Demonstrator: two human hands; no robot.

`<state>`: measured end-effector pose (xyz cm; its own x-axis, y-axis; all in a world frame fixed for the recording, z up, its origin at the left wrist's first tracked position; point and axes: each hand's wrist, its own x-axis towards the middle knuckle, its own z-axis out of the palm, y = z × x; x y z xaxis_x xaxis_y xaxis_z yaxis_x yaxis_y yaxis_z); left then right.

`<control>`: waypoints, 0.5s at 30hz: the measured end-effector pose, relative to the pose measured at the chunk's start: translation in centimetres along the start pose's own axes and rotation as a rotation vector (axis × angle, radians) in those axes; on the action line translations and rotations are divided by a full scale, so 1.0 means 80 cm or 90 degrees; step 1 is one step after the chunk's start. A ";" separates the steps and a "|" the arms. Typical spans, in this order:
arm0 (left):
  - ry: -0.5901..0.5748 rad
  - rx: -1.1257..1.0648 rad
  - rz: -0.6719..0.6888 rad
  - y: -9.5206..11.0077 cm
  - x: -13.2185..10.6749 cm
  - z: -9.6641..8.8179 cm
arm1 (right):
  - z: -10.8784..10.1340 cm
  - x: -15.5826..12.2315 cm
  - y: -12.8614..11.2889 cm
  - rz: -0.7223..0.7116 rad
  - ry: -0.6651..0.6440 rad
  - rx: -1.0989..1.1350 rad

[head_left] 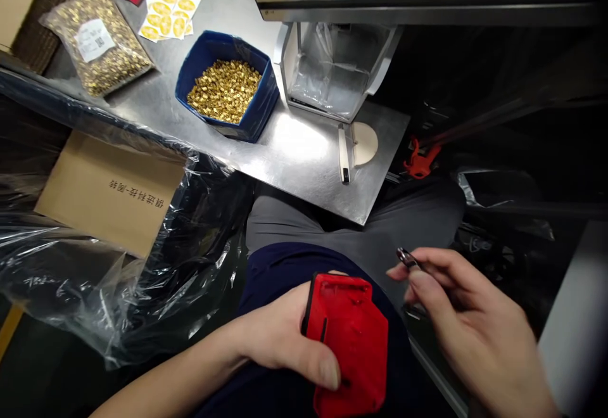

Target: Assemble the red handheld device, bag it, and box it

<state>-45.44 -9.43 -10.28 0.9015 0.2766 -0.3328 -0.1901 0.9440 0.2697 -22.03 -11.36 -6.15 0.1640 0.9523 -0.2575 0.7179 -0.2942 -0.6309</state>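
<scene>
My left hand (289,335) is wrapped round a red plastic shell (356,342) with a black edge, its thumb pressed on the near side. The shell's hollow inner face is turned up, and it is held above my lap. To the right of it, apart from the shell, my right hand (460,316) pinches a small dark, shiny piece (406,257) between thumb and forefinger. Its tip sticks out past the fingers; the remainder is hidden, so its kind does not show.
A blue bin (263,111) of small brass-coloured parts stands on the metal table (213,145), beside a bag of similar parts (102,44) and oval-sticker sheets (166,3). A white-handled cutter (344,155) lies near a clear-fronted drawer (327,76). A plastic-lined box with cardboard (109,183) is at left.
</scene>
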 end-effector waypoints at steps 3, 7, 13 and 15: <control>0.087 0.022 0.078 0.012 -0.005 -0.005 | 0.037 0.037 0.017 0.031 0.002 0.005; 0.205 0.119 0.174 0.024 -0.016 -0.017 | 0.099 0.093 0.040 -0.058 0.062 -0.094; 0.285 0.158 0.169 0.030 -0.027 -0.029 | 0.126 0.120 0.060 -0.066 0.040 -0.168; 0.308 0.148 0.174 0.028 -0.027 -0.032 | 0.123 0.120 0.061 -0.065 0.024 -0.174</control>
<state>-48.84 -7.43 -11.29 0.5429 0.6054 -0.5820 -0.2513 0.7784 0.5753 -23.59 -4.46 -18.92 0.1032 0.9796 -0.1725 0.8868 -0.1692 -0.4300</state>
